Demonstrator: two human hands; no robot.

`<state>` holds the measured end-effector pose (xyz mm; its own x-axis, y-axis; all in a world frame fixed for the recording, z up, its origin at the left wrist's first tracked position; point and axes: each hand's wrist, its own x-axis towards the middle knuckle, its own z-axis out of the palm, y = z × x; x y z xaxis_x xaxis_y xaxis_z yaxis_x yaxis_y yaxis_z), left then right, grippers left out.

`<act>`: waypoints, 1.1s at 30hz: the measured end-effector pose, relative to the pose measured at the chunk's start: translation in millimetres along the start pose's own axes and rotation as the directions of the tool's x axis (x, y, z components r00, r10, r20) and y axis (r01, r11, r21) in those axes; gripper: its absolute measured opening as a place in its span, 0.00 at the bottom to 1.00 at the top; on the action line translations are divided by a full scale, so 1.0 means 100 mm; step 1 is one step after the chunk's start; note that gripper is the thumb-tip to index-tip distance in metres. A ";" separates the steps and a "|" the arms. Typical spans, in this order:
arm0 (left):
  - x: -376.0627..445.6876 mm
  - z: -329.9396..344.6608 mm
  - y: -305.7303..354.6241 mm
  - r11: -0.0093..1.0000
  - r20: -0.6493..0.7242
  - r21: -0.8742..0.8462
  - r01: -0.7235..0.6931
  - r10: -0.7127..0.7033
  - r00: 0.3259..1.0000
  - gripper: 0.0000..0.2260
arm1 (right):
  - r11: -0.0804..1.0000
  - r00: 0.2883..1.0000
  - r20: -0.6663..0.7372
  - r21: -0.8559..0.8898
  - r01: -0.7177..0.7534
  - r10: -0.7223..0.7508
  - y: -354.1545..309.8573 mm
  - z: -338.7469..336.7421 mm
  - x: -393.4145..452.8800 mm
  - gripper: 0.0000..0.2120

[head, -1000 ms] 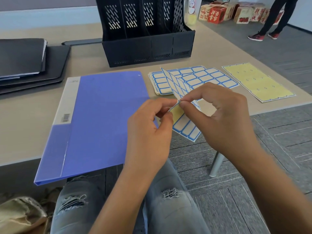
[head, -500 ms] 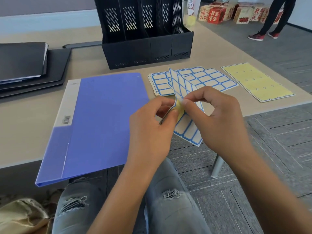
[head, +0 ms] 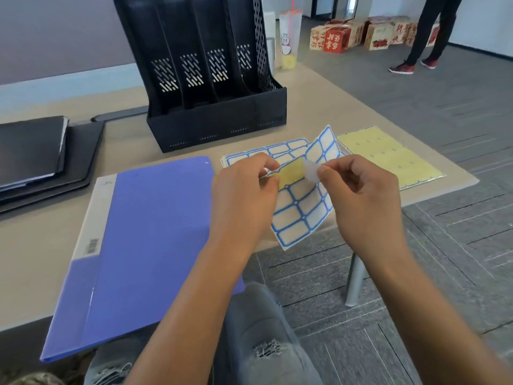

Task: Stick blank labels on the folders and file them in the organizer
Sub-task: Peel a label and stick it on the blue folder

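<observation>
Left hand [head: 244, 195] and right hand [head: 366, 201] raised side by side, fingertips pinched.

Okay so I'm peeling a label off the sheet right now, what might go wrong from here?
1. The peeled label, pinched in your right hand, is small and looks limp; it may curl and stick to itself or your fingers.
2. The label sheet, held by your left hand, bends in mid-air, so neighbouring labels might lift.
3. The blue folder overhangs the table edge; pressing the label on there could tip it.
</observation>
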<state>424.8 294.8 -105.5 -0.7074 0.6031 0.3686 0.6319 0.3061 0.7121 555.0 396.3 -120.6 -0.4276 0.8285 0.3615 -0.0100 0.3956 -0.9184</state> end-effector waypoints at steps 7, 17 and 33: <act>0.39 0.17 0.02 0.965 0.127 0.262 -0.035 0.001 0.992 0.10 | 0.996 0.994 -0.061 -0.012 -0.090 0.089 0.16 -0.12 0.18 0.06; 0.03 0.09 0.14 0.996 0.019 -0.088 0.016 -0.014 1.000 0.08 | 0.988 0.988 -0.019 -0.007 -0.155 0.154 0.28 0.05 0.13 0.05; -0.54 -0.45 -0.32 0.915 -0.097 -0.362 0.180 -0.229 0.969 0.05 | 0.998 0.922 0.388 0.068 -0.013 -0.014 -0.24 0.63 -0.32 0.11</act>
<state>428.3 219.1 -121.1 -0.8606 0.4425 0.2522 0.3364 0.1221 0.9338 512.1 335.5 -119.6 -0.7446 0.6041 0.2840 -0.0657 0.3570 -0.9318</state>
